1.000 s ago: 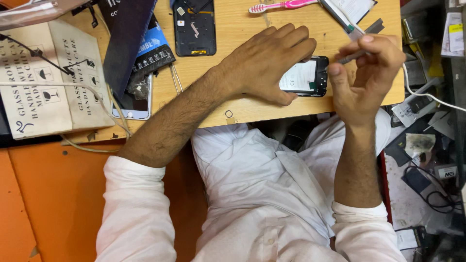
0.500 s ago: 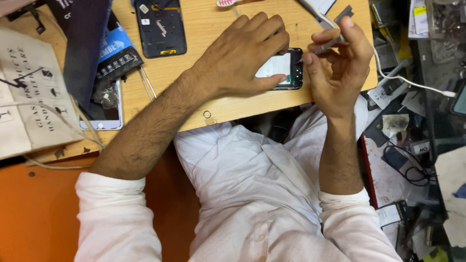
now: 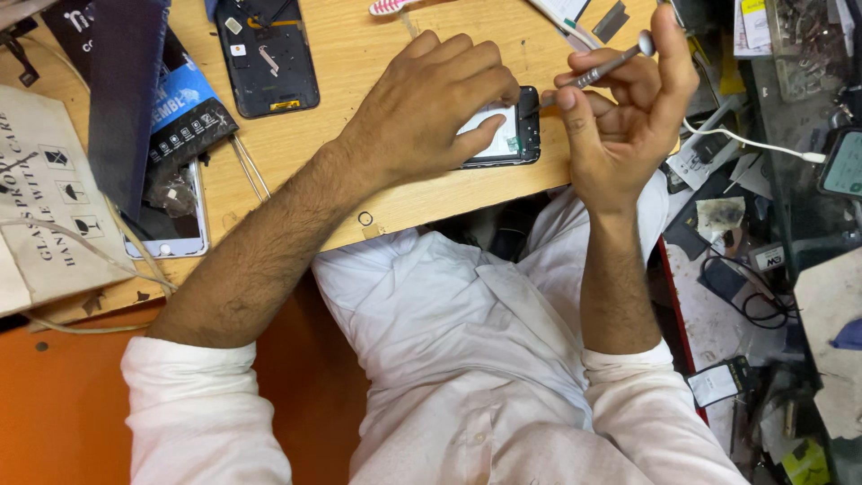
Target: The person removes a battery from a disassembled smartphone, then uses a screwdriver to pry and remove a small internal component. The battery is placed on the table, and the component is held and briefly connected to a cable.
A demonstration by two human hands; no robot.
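1. The phone (image 3: 507, 133) lies on the wooden worktop (image 3: 359, 90), near its front edge and right of centre. It is small and black-framed, with a pale inner surface showing; much of it is hidden under the left hand.
2. The left hand (image 3: 431, 103) lies palm down over the phone, fingers spread across its top and thumb against its near side, pressing it to the worktop.
3. The right hand (image 3: 624, 108) is just beside the phone's right end, curled closed around a thin metal screwdriver (image 3: 597, 67). The tool slants, its round cap up by the forefinger and its tip down at the phone's right edge.
4. A cardboard box (image 3: 49, 198), pale tan with dark printed symbols and lettering, sits at the worktop's left end, with thin pale cords lying across it.
5. A dark flat package (image 3: 126, 81) leans by the box, and under it shows a blue and black printed packet (image 3: 184, 112).
6. A white-framed phone (image 3: 171, 224) lies face up below those packets, near the front edge.
7. An opened black phone back (image 3: 267, 56) lies at the far side of the worktop, well apart from the hands.
8. A pink toothbrush (image 3: 388, 6) shows at the top edge.
9. To the right, off the worktop, lie small white labels, a white cable (image 3: 754, 142) and loose parts, too cluttered to tell apart.
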